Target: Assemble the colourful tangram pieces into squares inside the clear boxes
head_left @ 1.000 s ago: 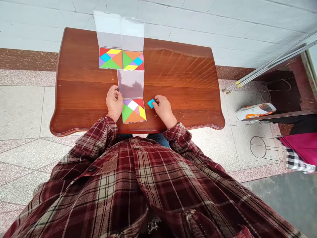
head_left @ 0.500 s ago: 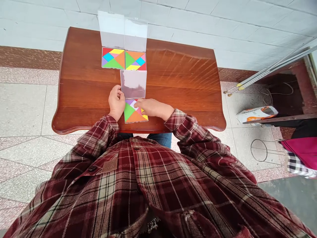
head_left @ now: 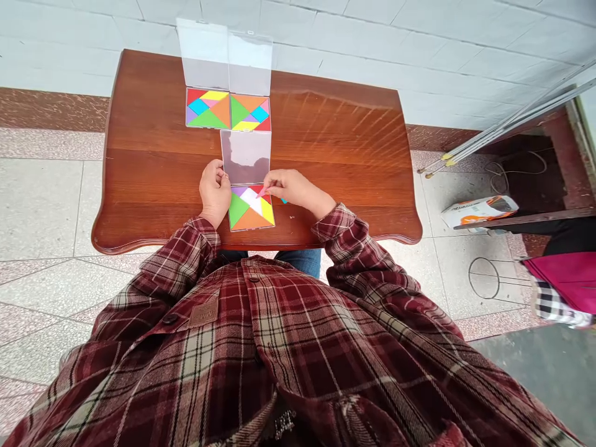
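A pink triangle tangram piece [head_left: 261, 193] is pinched between the fingertips of my right hand [head_left: 294, 189], over the nearest tangram case. That case lies open, with purple, green, orange [head_left: 252, 218], yellow and red pieces in its tray and a bare white patch [head_left: 252, 199] in the middle. Its clear lid [head_left: 246, 156] is folded back away from me. My left hand [head_left: 215, 194] rests at the left edge of the case near the hinge, fingers curled closed; whether they grip anything is hidden. Partly under my right hand, a blue piece [head_left: 284, 200] shows on the table.
Two more open tangram cases, one left [head_left: 208, 108] and one right [head_left: 250, 112], stand side by side at the back, filled with coloured pieces, their clear lids upright near the wall. The wooden table [head_left: 335, 149] has curved edges. Crutches [head_left: 447, 160] lean at the right.
My right hand has drawn back slightly to the right and lifted, now with the pink triangle in its fingertips. More of the white tray bottom shows. My left hand keeps its place beside the case.
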`<action>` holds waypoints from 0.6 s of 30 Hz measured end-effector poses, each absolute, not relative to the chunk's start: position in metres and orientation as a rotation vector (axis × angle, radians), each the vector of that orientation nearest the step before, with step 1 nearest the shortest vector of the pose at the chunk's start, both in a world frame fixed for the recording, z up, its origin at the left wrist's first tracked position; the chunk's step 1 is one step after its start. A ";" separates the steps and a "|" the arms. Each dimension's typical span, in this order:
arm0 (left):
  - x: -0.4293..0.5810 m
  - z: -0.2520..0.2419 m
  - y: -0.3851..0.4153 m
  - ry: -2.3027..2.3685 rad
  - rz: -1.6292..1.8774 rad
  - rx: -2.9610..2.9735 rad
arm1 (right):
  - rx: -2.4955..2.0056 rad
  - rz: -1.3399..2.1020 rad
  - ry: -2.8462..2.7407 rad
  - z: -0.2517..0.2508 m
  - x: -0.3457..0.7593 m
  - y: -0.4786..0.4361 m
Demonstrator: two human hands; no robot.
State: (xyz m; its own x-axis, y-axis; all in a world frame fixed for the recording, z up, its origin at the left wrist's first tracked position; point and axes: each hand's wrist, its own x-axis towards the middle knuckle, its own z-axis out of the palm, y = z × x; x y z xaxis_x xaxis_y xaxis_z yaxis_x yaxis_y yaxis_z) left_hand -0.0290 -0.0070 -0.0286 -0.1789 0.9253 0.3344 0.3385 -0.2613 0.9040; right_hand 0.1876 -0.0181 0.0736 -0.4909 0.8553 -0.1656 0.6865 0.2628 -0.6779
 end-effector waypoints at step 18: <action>-0.031 -0.026 -0.005 1.506 1.482 1.515 | -1.457 0.761 -2.530 0.057 0.185 -0.066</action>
